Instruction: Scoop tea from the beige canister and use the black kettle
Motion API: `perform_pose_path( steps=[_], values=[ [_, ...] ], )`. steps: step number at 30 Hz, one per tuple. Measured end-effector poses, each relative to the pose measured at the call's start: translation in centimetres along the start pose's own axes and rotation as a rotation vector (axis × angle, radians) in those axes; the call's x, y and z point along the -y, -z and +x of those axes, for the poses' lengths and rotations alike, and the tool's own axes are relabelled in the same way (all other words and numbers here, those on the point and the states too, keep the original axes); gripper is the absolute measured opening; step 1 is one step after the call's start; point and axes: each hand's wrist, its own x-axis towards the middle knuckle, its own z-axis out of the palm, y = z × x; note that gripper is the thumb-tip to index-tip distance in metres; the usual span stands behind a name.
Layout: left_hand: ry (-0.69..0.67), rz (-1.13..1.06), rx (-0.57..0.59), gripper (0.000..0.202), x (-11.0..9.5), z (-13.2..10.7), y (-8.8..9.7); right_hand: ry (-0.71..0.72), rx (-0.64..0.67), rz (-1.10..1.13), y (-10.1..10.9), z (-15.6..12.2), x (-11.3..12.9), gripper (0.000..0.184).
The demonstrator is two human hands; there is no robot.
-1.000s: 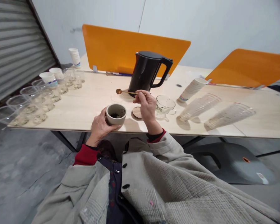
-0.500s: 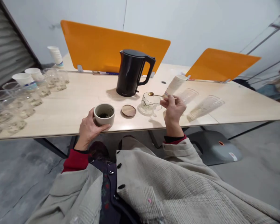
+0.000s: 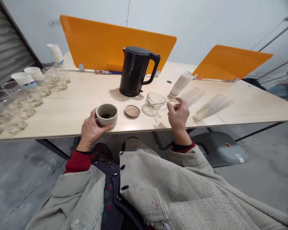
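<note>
My left hand (image 3: 90, 128) is wrapped round a beige ceramic cup (image 3: 107, 115) with dark tea leaves at its bottom, near the table's front edge. My right hand (image 3: 178, 114) hovers just right of a glass mug (image 3: 154, 102) that holds some leaves. Its curled fingers pinch the end of a thin spoon handle (image 3: 167, 102); the spoon's bowl is down in the mug. A round wooden lid (image 3: 132, 111) lies between cup and mug. A black kettle (image 3: 135, 72) stands behind them.
Lying on the light wooden table (image 3: 69, 99) to the right are a stack of paper cups (image 3: 181, 85) and two stacks of clear plastic cups (image 3: 213, 106). Several plastic cups (image 3: 26, 103) with leaves line the left side. Orange dividers (image 3: 105, 43) stand at the back.
My right hand carried the spoon from above the beige cup rightward to the glass mug and lowered its bowl into it. The left hand kept hold of the cup. My view swung right.
</note>
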Motion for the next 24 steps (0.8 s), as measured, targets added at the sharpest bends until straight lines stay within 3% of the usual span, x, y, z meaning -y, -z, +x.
perform_pose_path(
  steps=[2,4,8,11,15,19,24],
  values=[
    [0.002,0.004,0.001,0.104,0.0,0.0,0.0,0.1,-0.024,-0.004,0.6,-1.8,1.2,0.042],
    [0.007,0.012,0.006,0.106,0.0,0.0,0.0,0.17,0.059,0.051,0.0,-3.6,2.2,0.039],
    [0.016,0.014,0.014,0.104,-0.3,0.1,0.1,0.289,0.375,0.05,-4.1,-5.4,2.4,0.042],
    [0.028,0.012,0.021,0.104,-0.5,0.1,0.2,0.379,0.59,-0.144,-7.2,-5.2,1.9,0.059],
    [0.027,0.016,0.018,0.103,-0.5,0.1,0.3,0.404,0.758,-0.405,-9.6,-4.7,1.6,0.081],
    [0.023,0.002,0.021,0.106,-0.4,0.1,0.2,0.45,0.8,-0.408,-10.8,-4.8,1.4,0.071],
    [0.02,-0.012,0.021,0.107,-0.3,0.1,0.1,0.414,0.701,-0.32,-10.4,-5.0,1.4,0.072]
  ],
)
